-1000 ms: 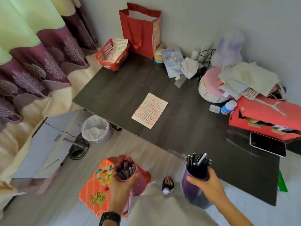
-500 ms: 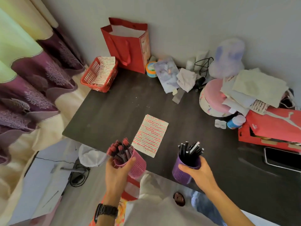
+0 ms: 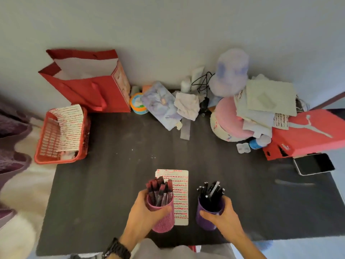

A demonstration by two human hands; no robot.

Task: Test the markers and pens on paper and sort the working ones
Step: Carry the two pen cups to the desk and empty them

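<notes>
Readying the test: left grip (image 3: 144, 214) clasps pink marker cup (image 3: 164, 221), right grip (image 3: 223, 219) purple pen cup (image 3: 204, 220). Next likely needs cups set down; one hand freed.

A white Puma cat logo (image 3: 310, 126) marks the red shoebox (image 3: 298, 143); nothing else reads.

Your left hand (image 3: 143, 212), at 7 o'clock, grips the pink cup (image 3: 164, 220); your right hand (image 3: 225, 220), at 5 o'clock, grips the purple cup (image 3: 206, 220).

Dark table (image 3: 115, 184): lined paper sheet (image 3: 180, 177) near front edge; red basket (image 3: 56, 162) overhanging left edge; red gift bag (image 3: 87, 92) back left; pink round box (image 3: 226, 116), red shoebox (image 3: 313, 131) and phone (image 3: 314, 164) at right.
</notes>
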